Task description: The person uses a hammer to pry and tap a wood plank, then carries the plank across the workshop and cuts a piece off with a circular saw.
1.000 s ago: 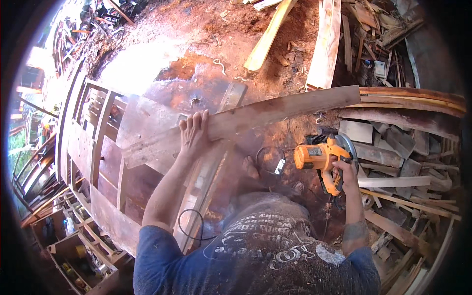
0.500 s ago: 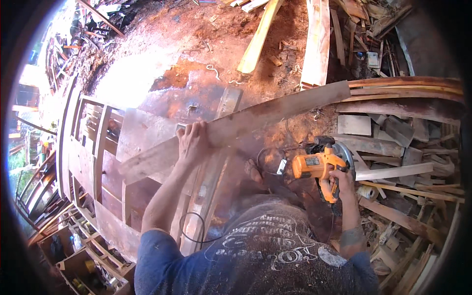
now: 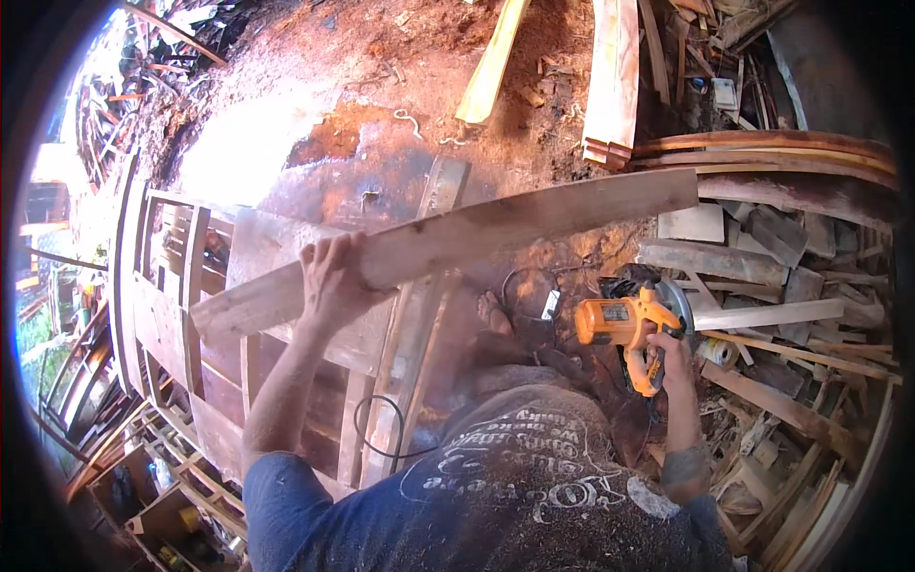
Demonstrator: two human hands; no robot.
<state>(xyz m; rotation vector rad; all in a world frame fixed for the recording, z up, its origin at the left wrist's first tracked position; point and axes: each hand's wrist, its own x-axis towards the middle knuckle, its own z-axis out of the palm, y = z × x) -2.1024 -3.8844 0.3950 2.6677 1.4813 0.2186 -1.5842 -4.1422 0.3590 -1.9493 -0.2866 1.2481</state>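
My left hand is closed around a long wooden board, which slants from lower left to upper right in front of me. The fingers wrap over the board's far edge. Off to the right, my right hand grips the rear handle of an orange and black circular saw. That saw is held apart from the board, nearer to me. Beneath the board runs a thick timber beam, partly covered by it. A thin black cord loop hangs beside the beam.
Left of me stands a slatted wooden frame with panels. Scrap wood is heaped at the right, below long stacked planks. A yellowish plank and a pale plank stack lie at the far side. My bare foot shows on the reddish ground.
My left hand has moved left and a little nearer, with the board's left end shifting left and its slant easing. The saw in my right hand has moved slightly right.
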